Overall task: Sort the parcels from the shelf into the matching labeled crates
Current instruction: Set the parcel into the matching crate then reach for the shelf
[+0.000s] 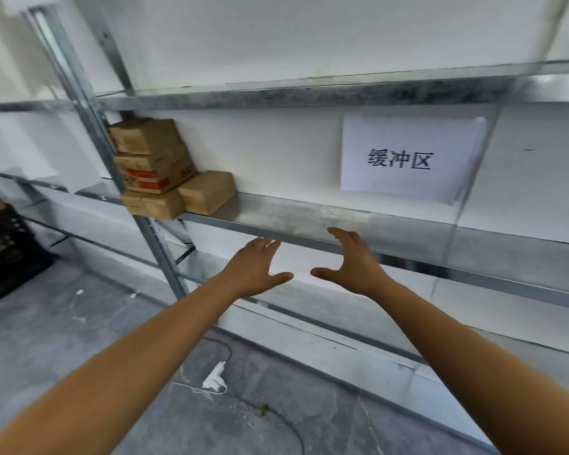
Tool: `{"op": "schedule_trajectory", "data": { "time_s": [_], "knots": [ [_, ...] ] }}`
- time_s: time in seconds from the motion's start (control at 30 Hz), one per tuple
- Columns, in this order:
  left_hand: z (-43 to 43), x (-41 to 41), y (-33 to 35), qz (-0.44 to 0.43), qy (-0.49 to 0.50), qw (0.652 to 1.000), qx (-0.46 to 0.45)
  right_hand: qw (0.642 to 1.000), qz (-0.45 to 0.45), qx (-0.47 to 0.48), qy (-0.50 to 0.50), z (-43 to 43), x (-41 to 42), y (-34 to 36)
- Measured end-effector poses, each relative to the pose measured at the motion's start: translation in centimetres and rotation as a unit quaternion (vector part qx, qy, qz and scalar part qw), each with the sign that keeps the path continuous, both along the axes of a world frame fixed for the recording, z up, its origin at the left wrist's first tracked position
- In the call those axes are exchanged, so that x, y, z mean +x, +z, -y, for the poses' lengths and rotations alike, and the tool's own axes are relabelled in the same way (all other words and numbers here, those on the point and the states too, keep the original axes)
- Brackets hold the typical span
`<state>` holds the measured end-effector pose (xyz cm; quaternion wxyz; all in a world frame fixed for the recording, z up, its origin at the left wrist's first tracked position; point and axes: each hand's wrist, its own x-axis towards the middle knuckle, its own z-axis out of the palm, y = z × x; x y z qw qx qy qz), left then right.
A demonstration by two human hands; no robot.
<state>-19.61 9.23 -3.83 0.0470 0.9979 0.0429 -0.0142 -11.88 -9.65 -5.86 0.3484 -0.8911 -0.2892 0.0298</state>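
Parcels (165, 169): four brown boxes, stacked up and left of both hands, at end of shelf (309, 218), against upright post (145, 224). None lifted yet. Left hand (255, 269) and right hand (355, 264) spread wide, thumbs toward each other, holding nothing, at shelf's front edge. Judged: whole visible stack left to sort. Dark crate (7, 251) on floor far left of hands; label unreadable. Bare shelf run right of grip, under paper sign (404, 159). Free room between hands and stack; upper shelf (309, 93) close above top box.
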Motion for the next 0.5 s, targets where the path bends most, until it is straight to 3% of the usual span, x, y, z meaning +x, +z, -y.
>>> {"op": "schedule_trajectory", "data": {
  "time_s": [0.27,0.5],
  "knots": [
    [-9.4,-0.9,-0.3,-0.002,0.083,0.996,-0.021,0.998,-0.006,-0.02,0.057,-11.1,1.2,-1.1],
    [-16.0,4.3,-2.0,-0.031,0.103,0.994,-0.013,0.995,-0.027,-0.009,0.091,-18.7,8.1,-1.7]
  ]
}}
